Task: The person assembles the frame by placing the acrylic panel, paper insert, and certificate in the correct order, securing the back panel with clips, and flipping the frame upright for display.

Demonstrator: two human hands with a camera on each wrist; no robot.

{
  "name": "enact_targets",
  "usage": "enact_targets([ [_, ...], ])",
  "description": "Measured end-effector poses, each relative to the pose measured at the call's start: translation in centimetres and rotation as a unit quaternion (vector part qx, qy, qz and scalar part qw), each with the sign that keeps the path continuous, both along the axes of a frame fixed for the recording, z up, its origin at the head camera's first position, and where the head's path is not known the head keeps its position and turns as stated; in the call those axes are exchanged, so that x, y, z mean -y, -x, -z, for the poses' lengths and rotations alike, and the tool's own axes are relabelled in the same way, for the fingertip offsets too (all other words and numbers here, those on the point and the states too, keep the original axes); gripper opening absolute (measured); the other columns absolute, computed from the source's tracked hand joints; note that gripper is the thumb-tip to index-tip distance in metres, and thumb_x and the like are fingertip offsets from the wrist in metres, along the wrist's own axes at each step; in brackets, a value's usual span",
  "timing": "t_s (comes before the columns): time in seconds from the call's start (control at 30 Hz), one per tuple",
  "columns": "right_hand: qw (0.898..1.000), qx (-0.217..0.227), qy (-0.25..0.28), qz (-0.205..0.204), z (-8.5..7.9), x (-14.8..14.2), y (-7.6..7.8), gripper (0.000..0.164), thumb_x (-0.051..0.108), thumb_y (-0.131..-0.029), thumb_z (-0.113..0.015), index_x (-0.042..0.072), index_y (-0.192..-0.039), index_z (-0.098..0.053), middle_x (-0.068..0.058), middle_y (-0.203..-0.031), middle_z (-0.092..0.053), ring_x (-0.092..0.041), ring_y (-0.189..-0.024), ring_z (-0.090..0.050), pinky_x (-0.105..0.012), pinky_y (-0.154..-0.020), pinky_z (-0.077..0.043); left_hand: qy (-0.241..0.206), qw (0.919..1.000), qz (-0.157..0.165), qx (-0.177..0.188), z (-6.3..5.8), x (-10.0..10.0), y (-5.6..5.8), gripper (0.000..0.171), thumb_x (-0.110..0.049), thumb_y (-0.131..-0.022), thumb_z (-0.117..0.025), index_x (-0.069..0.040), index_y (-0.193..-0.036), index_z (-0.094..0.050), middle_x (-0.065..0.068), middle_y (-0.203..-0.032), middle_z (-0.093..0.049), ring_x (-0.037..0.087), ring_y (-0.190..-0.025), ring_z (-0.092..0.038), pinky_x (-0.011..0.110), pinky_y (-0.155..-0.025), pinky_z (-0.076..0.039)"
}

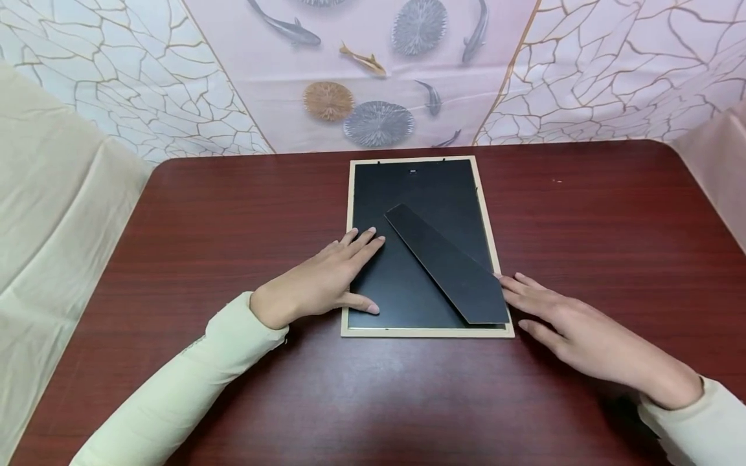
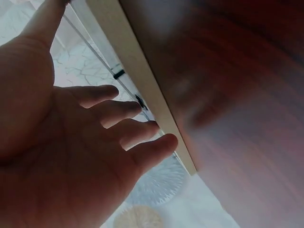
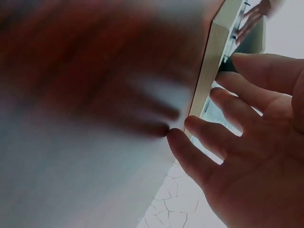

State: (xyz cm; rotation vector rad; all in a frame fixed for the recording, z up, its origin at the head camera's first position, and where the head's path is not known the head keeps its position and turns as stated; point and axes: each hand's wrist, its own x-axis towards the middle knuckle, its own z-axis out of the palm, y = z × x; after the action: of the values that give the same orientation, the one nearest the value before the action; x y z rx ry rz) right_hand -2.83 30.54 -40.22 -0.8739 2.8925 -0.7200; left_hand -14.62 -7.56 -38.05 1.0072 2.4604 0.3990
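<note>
A picture frame (image 1: 428, 332) with a pale wood border lies face down on the table, its black backing board (image 1: 402, 298) uppermost. Slanting across the board is a black easel stand (image 1: 445, 265), its wide end over the frame's lower right corner. My left hand (image 1: 320, 278) rests on the left border, fingers spread and thumb apart, fingertips on the backing. On the opposite side my right hand (image 1: 571, 327) has its fingertips at the right border beside the stand's wide end. The right wrist view shows those fingers extended along the frame's side (image 3: 209, 71).
The dark red wooden table (image 1: 245, 207) has rounded far corners. Behind it hangs a patterned cloth (image 1: 373, 77) with fish and round motifs. Pale fabric (image 1: 52, 259) drapes along the left side. A small metal hanger (image 1: 413, 171) sits near the backing's top edge.
</note>
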Motion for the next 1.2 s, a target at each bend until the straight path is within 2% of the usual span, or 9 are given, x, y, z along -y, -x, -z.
enact_targets([
  [0.1,1.000,-0.015,0.008,-0.010,-0.1,-0.4,1.0,0.063,-0.001,-0.090,-0.076,0.008,-0.150,-0.058,-0.009,-0.162,-0.050,0.013,-0.154,-0.012,0.000,-0.117,-0.011,-0.008,0.9999,-0.004,-0.007,0.1,0.6,0.1,0.116,-0.053,-0.086,-0.081,-0.007,-0.169,-0.014,0.014,-0.177,-0.007,0.039,-0.164,-0.003,0.057,-0.131,-0.014],
  [0.23,1.000,-0.012,0.008,-0.004,-0.7,-0.8,3.5,0.064,-0.002,-0.093,-0.072,0.010,-0.153,-0.055,-0.012,-0.161,-0.050,0.011,-0.153,-0.019,0.000,-0.117,-0.012,-0.006,0.9998,-0.015,-0.012,0.2,1.5,0.4,0.122,-0.051,-0.081,-0.086,-0.004,-0.168,-0.014,0.016,-0.177,-0.007,0.038,-0.164,-0.004,0.058,-0.131,-0.014],
  [0.37,0.999,0.028,-0.007,0.020,-1.5,-0.6,6.6,0.058,0.002,-0.098,-0.067,0.007,-0.154,-0.053,-0.016,-0.161,-0.049,-0.019,-0.153,-0.042,0.003,-0.111,-0.016,-0.003,0.9996,-0.027,-0.012,0.3,2.0,0.7,0.126,-0.050,-0.078,-0.089,-0.001,-0.167,-0.016,0.016,-0.177,-0.007,0.039,-0.164,-0.004,0.058,-0.131,-0.014],
  [0.47,0.997,0.067,-0.021,0.040,-2.0,0.0,9.0,0.056,0.004,-0.101,-0.064,0.005,-0.155,-0.050,-0.016,-0.164,-0.045,-0.038,-0.147,-0.048,-0.019,-0.122,-0.032,-0.003,0.9993,-0.034,-0.014,0.3,2.1,0.7,0.128,-0.051,-0.075,-0.090,-0.001,-0.167,-0.017,0.015,-0.177,-0.007,0.040,-0.164,-0.006,0.059,-0.131,-0.015],
  [0.53,0.995,0.087,-0.031,0.049,-2.1,0.3,10.5,0.056,0.005,-0.102,-0.061,0.004,-0.156,-0.047,-0.017,-0.165,-0.043,-0.041,-0.148,-0.046,-0.042,-0.122,-0.038,-0.004,0.9992,-0.036,-0.016,0.3,2.2,0.8,0.129,-0.051,-0.073,-0.091,-0.001,-0.167,-0.017,0.015,-0.177,-0.008,0.041,-0.164,-0.007,0.060,-0.130,-0.016],
  [0.6,0.993,0.101,-0.037,0.057,-2.2,0.5,11.8,0.057,0.004,-0.102,-0.060,0.002,-0.157,-0.045,-0.019,-0.166,-0.041,-0.043,-0.149,-0.043,-0.060,-0.118,-0.037,-0.004,0.9992,-0.036,-0.017,0.3,2.2,0.8,0.130,-0.051,-0.072,-0.092,-0.001,-0.167,-0.017,0.014,-0.177,-0.008,0.041,-0.163,-0.008,0.060,-0.130,-0.017],
  [0.7,0.991,0.110,-0.040,0.067,-2.3,0.7,13.4,0.059,0.004,-0.102,-0.059,0.000,-0.158,-0.042,-0.022,-0.166,-0.038,-0.045,-0.150,-0.041,-0.062,-0.119,-0.035,-0.003,0.9990,-0.037,-0.023,0.2,2.3,0.8,0.131,-0.051,-0.071,-0.092,-0.002,-0.167,-0.018,0.014,-0.177,-0.009,0.042,-0.163,-0.008,0.060,-0.130,-0.018],
  [0.93,0.985,0.136,-0.042,0.096,-2.5,1.2,15.7,0.064,0.010,-0.103,-0.057,0.000,-0.162,-0.034,-0.022,-0.170,-0.028,-0.045,-0.155,-0.031,-0.062,-0.122,-0.030,0.017,0.9980,-0.059,-0.015,0.1,2.3,0.7,0.128,-0.053,-0.075,-0.091,-0.006,-0.168,-0.017,0.009,-0.178,-0.006,0.040,-0.164,-0.006,0.061,-0.130,-0.017],
  [1.2,0.982,0.144,-0.033,0.114,-2.3,1.3,16.2,0.062,0.013,-0.105,-0.055,-0.001,-0.162,-0.033,-0.022,-0.170,-0.028,-0.046,-0.156,-0.030,-0.062,-0.123,-0.028,0.006,0.9979,-0.064,0.008,0.1,2.4,0.7,0.125,-0.048,-0.077,-0.091,-0.004,-0.168,-0.016,0.010,-0.178,-0.005,0.042,-0.163,-0.005,0.061,-0.130,-0.017],
])
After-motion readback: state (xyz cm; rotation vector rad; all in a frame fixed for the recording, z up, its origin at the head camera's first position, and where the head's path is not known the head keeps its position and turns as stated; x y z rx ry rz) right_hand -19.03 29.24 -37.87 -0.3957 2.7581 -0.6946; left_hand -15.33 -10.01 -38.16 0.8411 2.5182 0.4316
